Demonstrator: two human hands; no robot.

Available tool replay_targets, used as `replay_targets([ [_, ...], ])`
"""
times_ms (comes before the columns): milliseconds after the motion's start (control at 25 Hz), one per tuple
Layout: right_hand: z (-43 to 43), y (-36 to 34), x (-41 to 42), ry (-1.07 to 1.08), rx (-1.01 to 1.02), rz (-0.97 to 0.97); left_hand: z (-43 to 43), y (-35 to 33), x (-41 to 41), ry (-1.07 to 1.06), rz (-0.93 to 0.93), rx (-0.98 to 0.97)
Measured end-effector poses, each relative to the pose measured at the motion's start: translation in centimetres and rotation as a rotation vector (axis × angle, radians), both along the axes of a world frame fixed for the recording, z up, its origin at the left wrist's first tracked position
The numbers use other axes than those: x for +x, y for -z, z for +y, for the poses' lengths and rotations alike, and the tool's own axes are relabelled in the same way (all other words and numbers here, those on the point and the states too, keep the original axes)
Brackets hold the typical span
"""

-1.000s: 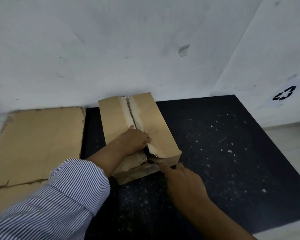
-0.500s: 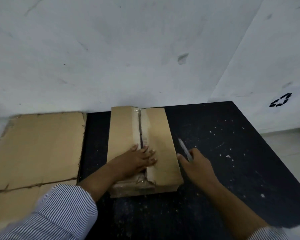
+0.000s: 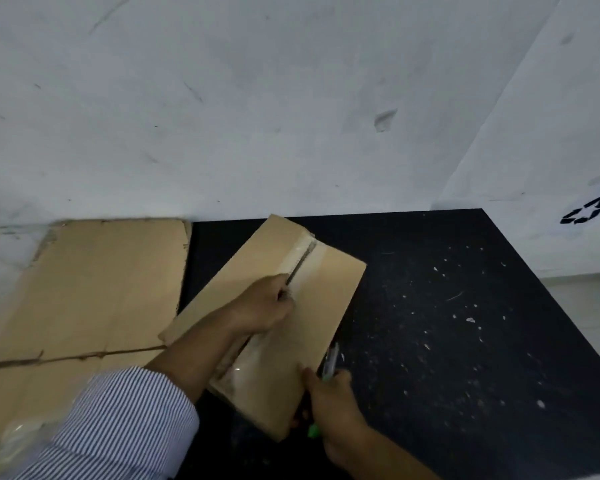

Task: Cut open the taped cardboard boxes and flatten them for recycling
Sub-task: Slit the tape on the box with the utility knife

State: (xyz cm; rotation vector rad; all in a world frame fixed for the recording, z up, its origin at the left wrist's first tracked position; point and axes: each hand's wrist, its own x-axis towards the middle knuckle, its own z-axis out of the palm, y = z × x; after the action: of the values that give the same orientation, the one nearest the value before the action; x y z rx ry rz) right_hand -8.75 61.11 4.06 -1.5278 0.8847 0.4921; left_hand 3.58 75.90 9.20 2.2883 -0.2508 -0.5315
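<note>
A brown cardboard box [image 3: 326,296] lies on the black table [image 3: 465,323], turned diagonally, with a slit tape seam running along its top. My left hand [image 3: 267,306] rests on the top with its fingertips curled into the open seam, gripping the left flap's edge. My right hand [image 3: 333,403] is at the box's near right edge and grips a green-handled cutter [image 3: 328,368] whose tip points away along the box's side. My right thumb presses the box's right flap.
A flattened sheet of cardboard [image 3: 84,306] lies to the left, overhanging the table's left edge. White walls stand behind and to the right, one carrying a black recycling symbol [image 3: 586,211]. White specks dot the table's right half.
The box has been turned clockwise to lie diagonally. My left hand went from flat on the top to hooking into the seam. My right hand moved to the box's near right edge with the cutter.
</note>
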Motion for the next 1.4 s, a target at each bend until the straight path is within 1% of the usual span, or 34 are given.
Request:
replay_targets([
  [80,0.7,0.6,-0.3,0.078,0.100,0.015,-1.3,0.5,0.6,-0.116,-0.028,0.055],
  [120,-0.2,0.3,0.3,0.126,0.093,-0.007,-2.1,1.0,0.5,-0.138,-0.021,0.122],
  [200,-3.5,-0.8,2.9,0.197,0.009,-0.100,-3.7,1.6,-0.1,-0.134,-0.041,0.329],
  [280,-7.2,-2.7,6.2,0.183,-0.077,-0.227,-5.8,1.5,-1.2,-0.104,-0.089,0.521],
  [360,-9.8,-4.1,9.9,0.046,-0.201,-0.354,-7.6,1.5,-2.0,0.002,-0.143,0.632],
  [480,-13.1,-5.1,14.4,-0.273,-0.500,-0.478,-9.4,1.4,-2.6,0.276,-0.255,0.657],
  [520,-14.4,-5.7,15.1,-0.366,-0.561,-0.514,-10.0,1.2,-2.7,0.362,-0.296,0.683],
  [600,-16.8,-5.5,15.8,-0.542,-0.569,-0.532,-10.8,0.6,-2.9,0.467,-0.365,0.767],
  [680,-17.8,-4.4,14.7,-0.661,-0.489,-0.436,-10.9,-0.3,-3.0,0.493,-0.368,0.862],
  [720,-17.6,-3.6,13.7,-0.663,-0.460,-0.387,-10.7,-0.8,-2.9,0.500,-0.359,0.916],
  [800,-16.8,-2.5,11.2,-0.568,-0.393,-0.315,-10.5,-1.5,-2.8,0.509,-0.307,1.003],
  [840,-16.1,-2.1,10.1,-0.498,-0.293,-0.280,-10.5,-1.5,-2.9,0.490,-0.267,1.006],
  [960,-14.1,-2.4,7.2,-0.364,0.178,-0.080,-11.4,-0.8,-4.0,0.405,-0.111,0.875],
  [1000,-13.9,-2.7,6.7,-0.350,0.281,-0.036,-11.9,-0.7,-4.6,0.367,-0.049,0.817],
  [1040,-14.1,-2.9,6.6,-0.352,0.328,-0.024,-12.3,-0.5,-5.0,0.335,-0.024,0.782],
  [1080,-14.5,-2.9,6.8,-0.372,0.330,-0.028,-12.5,-0.3,-5.2,0.309,-0.066,0.772],
  [1120,-15.2,-3.2,7.1,-0.419,0.293,-0.051,-12.6,-0.1,-5.1,0.288,-0.150,0.775],
  [1160,-16.0,-3.6,7.5,-0.487,0.232,-0.087,-12.6,0.1,-5.0,0.271,-0.233,0.780],
  [1240,-17.7,-4.2,8.2,-0.631,0.122,-0.151,-12.4,0.4,-4.6,0.249,-0.339,0.759],
  [1320,-18.8,-5.3,8.3,-0.792,0.038,-0.208,-12.3,0.4,-4.2,0.238,-0.406,0.712],
  [1400,-19.2,-6.0,8.1,-0.940,-0.088,-0.277,-12.3,0.2,-4.0,0.227,-0.399,0.663],
])
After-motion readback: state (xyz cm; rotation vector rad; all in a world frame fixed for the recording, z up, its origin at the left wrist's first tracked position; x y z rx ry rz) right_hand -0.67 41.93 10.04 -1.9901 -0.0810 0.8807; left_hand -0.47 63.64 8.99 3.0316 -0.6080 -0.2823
